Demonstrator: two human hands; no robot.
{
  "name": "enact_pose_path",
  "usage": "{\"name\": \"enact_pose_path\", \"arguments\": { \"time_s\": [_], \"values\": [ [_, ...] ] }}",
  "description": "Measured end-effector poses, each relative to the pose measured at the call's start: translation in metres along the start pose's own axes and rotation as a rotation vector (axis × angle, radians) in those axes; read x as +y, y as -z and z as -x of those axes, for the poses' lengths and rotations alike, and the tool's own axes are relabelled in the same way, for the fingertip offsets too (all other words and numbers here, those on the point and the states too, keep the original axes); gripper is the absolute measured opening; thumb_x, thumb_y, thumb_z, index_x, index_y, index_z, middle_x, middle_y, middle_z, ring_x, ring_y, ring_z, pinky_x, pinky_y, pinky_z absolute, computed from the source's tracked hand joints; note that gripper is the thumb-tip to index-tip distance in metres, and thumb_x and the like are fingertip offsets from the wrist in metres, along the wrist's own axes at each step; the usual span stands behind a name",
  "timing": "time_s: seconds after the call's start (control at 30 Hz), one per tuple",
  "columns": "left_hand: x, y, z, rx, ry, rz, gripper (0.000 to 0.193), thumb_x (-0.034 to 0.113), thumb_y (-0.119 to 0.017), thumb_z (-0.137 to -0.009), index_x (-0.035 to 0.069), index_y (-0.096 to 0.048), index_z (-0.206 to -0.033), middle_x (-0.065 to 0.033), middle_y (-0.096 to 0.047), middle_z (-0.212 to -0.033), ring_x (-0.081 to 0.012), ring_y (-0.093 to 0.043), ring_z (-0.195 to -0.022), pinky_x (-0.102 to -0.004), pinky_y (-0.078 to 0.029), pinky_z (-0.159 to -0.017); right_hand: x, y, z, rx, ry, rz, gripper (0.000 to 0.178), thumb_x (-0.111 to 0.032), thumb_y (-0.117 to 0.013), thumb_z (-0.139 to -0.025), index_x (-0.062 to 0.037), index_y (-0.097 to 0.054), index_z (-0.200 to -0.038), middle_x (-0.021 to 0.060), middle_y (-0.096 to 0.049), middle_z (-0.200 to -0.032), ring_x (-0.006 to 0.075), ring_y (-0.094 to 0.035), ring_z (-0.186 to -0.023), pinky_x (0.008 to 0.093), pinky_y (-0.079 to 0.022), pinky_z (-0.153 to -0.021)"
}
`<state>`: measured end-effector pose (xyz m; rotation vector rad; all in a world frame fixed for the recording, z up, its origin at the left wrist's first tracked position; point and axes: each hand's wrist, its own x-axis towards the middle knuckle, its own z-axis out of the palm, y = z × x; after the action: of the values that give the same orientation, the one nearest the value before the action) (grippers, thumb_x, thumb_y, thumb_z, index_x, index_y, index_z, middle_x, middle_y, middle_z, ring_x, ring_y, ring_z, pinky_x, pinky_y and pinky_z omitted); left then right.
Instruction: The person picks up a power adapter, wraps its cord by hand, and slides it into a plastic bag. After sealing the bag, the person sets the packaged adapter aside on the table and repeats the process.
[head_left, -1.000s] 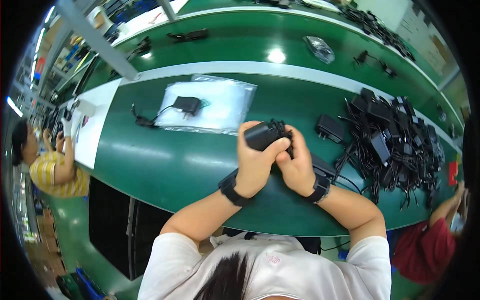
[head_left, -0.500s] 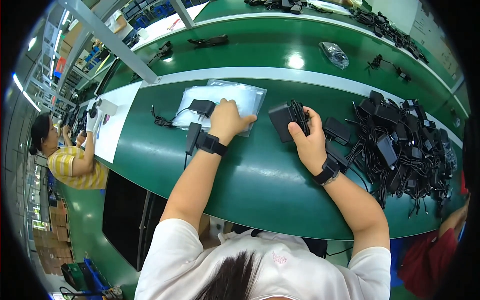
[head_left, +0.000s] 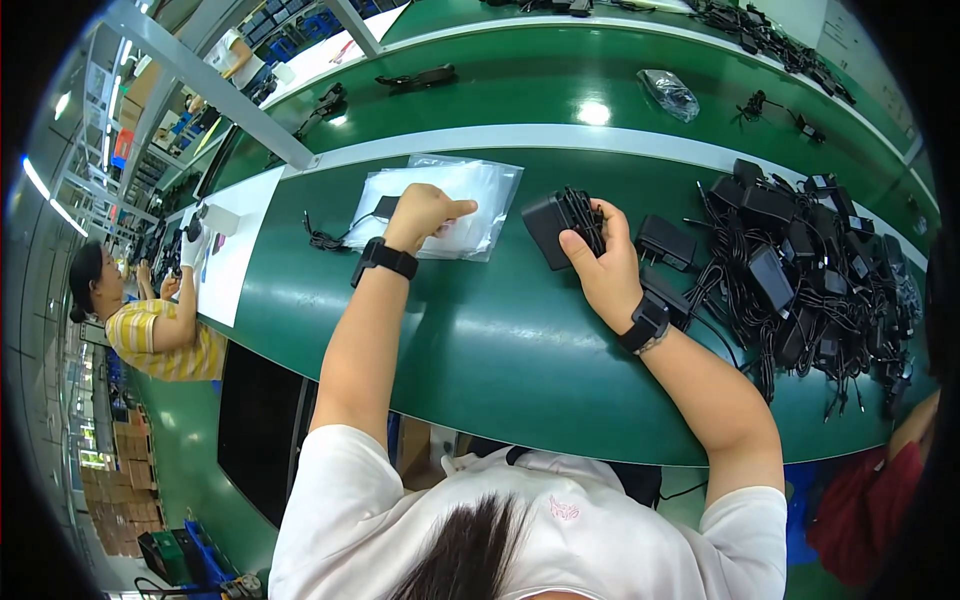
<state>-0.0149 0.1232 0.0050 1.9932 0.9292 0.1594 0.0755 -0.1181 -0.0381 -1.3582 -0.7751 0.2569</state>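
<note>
My left hand (head_left: 425, 215) is over a stack of clear plastic bags (head_left: 480, 220), its thumb stretched right and its other fingers mostly hidden beneath it. Part of a black power adapter (head_left: 385, 207) shows at its left edge, its coiled cord (head_left: 324, 238) lying on the green table. Whether that hand grips anything cannot be seen. My right hand (head_left: 605, 260) is closed around another black adapter (head_left: 545, 228) with its cord bundled against it, held above the table. Two more black adapters (head_left: 665, 242) lie just right of that hand. Both wrists wear black bands.
A large heap of black adapters and tangled cords (head_left: 790, 280) covers the table's right side. Beyond a white ledge (head_left: 560, 138), a green surface bears a bagged item (head_left: 668, 95) and scattered adapters. A person in yellow stripes (head_left: 165, 335) works at left; a red sleeve (head_left: 870, 510) shows at right.
My left hand has moved left across the bags and now covers much of the nearby adapter. My right hand keeps its adapter, shifted slightly up and left in the picture.
</note>
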Motion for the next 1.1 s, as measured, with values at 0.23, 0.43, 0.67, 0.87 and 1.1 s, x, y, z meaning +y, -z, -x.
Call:
{"name": "enact_pose_path", "arguments": {
  "time_s": [0.23, 0.43, 0.67, 0.87, 1.1],
  "values": [
    [-0.010, 0.002, 0.022, 0.305, -0.116, 0.566, 0.041, 0.024, -0.074, -0.071, 0.008, -0.042, -0.050, 0.0032, -0.041, -0.047, -0.0083, -0.036, -0.039, -0.0245, -0.025, -0.038, -0.013, 0.002, -0.012, -0.052, -0.508, -0.465, 0.037, -0.030, -0.056, -0.087, -0.0029, -0.047, -0.111, 0.0033, -0.056, -0.084, 0.0092, -0.052, -0.066, 0.0228, -0.046, -0.060],
    [0.005, -0.076, 0.080, 0.278, -0.392, -0.016, 0.048, 0.031, -0.081, -0.060, 0.003, -0.043, -0.051, -0.0085, -0.044, -0.046, -0.0165, -0.041, -0.042, -0.0312, -0.036, -0.042, -0.058, 0.002, -0.019, -0.042, -0.763, -0.835, 0.033, -0.037, -0.051, -0.089, -0.0045, -0.054, -0.096, 0.0037, -0.055, -0.070, 0.0129, -0.051, -0.055, 0.0361, -0.051, -0.072],
    [0.004, -0.085, 0.094, 0.316, -0.648, -0.065, 0.048, 0.033, -0.080, -0.060, 0.004, -0.042, -0.051, -0.0104, -0.046, -0.047, -0.0253, -0.042, -0.042, -0.0331, -0.036, -0.042, -0.027, -0.001, -0.016, 0.223, -0.183, -0.268, 0.039, -0.023, -0.055, -0.088, -0.0010, -0.042, -0.117, 0.0057, -0.054, -0.104, 0.0135, -0.054, -0.091, 0.0310, -0.046, -0.083],
    [-0.009, -0.078, 0.088, 0.364, -0.621, -0.110, 0.037, 0.026, -0.073, -0.070, 0.005, -0.045, -0.061, -0.0105, -0.050, -0.050, -0.0280, -0.051, -0.045, -0.0354, -0.040, -0.044, -0.090, 0.003, 0.000, 0.127, -0.487, -0.690, 0.033, -0.030, -0.045, -0.093, -0.0015, -0.050, -0.108, 0.0072, -0.057, -0.084, 0.0134, -0.056, -0.071, 0.0459, -0.047, -0.086],
    [-0.003, -0.097, 0.106, 0.256, -0.793, 0.103, 0.014, 0.012, -0.064, -0.076, 0.002, -0.054, -0.075, -0.0129, -0.058, -0.066, -0.0308, -0.057, -0.058, -0.0376, -0.045, -0.052, -0.069, -0.014, 0.006, 0.173, -0.560, -0.606, 0.030, -0.031, -0.048, -0.091, -0.0050, -0.050, -0.106, 0.0041, -0.055, -0.082, 0.0133, -0.052, -0.068, 0.0462, -0.049, -0.082]
  ]
}}
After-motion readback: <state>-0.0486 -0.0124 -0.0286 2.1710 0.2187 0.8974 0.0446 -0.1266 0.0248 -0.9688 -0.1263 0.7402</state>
